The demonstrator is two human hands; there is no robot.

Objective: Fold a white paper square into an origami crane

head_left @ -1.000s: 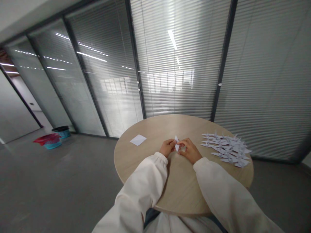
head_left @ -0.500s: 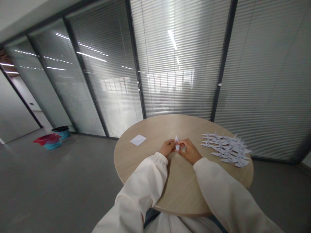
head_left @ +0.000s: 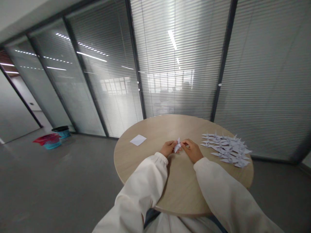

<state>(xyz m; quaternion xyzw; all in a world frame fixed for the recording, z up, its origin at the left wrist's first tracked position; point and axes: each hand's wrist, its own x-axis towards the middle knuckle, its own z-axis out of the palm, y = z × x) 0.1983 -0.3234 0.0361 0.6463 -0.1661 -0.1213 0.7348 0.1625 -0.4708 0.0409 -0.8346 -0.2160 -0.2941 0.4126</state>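
Note:
Between my hands, over the middle of the round table (head_left: 184, 194), is a small piece of folded white paper (head_left: 177, 147) with pointed ends. My left hand (head_left: 168, 148) pinches its left side. The fingertips of my right hand (head_left: 192, 150) are closed on its right edge. Fingers hide part of the folds. Off to the right lies a dense group of folded white paper cranes (head_left: 228, 149), wings and points sticking out. A flat white sheet of paper (head_left: 138, 140) rests on the left of the tabletop, apart from both hands.
A glass partition with blinds (head_left: 179, 94) stands just behind the table. On the floor at the left are a blue bin with a red liner (head_left: 50, 141) and another with a black liner (head_left: 62, 131).
The folded paper has tilted and its pointed ends now spread apart more. My right hand has shifted slightly, its fingertips now pinching at the paper's right edge.

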